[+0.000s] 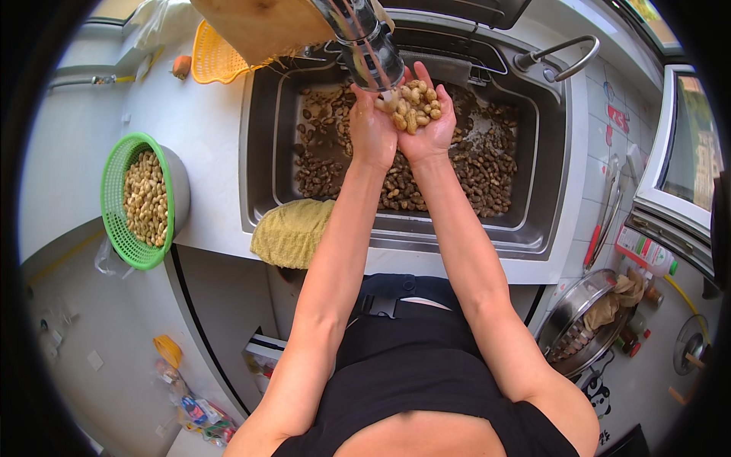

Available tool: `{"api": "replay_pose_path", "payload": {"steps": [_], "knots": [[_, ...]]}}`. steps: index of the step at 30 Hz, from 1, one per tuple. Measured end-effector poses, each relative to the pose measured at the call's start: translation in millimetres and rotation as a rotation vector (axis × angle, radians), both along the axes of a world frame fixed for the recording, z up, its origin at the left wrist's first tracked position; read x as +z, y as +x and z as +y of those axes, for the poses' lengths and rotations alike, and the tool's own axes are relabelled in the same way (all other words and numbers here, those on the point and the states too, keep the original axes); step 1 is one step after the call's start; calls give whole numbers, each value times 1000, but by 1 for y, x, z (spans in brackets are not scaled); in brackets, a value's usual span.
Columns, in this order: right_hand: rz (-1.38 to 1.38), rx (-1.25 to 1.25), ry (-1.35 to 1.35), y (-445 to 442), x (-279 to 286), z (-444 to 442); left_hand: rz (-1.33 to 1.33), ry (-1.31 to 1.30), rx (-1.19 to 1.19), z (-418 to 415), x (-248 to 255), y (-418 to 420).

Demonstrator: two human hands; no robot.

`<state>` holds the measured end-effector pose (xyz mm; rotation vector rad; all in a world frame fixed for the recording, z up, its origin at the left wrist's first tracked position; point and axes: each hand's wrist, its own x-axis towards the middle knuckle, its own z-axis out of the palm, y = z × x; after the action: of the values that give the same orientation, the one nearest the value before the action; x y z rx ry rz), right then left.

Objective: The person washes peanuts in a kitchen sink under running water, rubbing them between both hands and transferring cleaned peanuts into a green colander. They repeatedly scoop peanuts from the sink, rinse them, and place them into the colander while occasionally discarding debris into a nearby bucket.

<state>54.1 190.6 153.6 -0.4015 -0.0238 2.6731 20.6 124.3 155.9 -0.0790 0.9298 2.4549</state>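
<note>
My left hand (372,130) and my right hand (435,136) are cupped side by side, wrists together, above the sink. A heap of wet, pale unshelled peanuts (416,109) rests in them, mostly over the right palm and fingers. Just above hangs a dark, shiny faucet (374,57), with water (388,96) running from its mouth onto the hands and nuts. Below, many darker, muddy peanuts (482,183) cover the floor of the stainless steel sink (260,143), lying in brown water. My forearms hide part of them.
A green strainer basket (108,188) of pale peanuts sits in a basin at the left. A yellow cloth (294,231) drapes over the front edge. An orange basket (208,54) and an onion (181,67) lie back left; a metal pot (562,317) stands right.
</note>
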Motion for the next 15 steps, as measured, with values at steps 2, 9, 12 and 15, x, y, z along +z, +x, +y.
{"api": "replay_pose_path", "payload": {"steps": [2, 9, 12, 15], "knots": [[-70, 3, 144, -2, 5, -3, -36, 32, -15, -1, -5, -2], [-594, -93, 1748, 12, 44, -22, -117, 562, -202, -1, -10, 4], [-631, -161, 2124, 10, 43, -21, -181, 555, -139, 3, -11, 4], [-321, -44, 1335, 13, 44, -4, -371, 666, -114, -4, -24, 4]]}}
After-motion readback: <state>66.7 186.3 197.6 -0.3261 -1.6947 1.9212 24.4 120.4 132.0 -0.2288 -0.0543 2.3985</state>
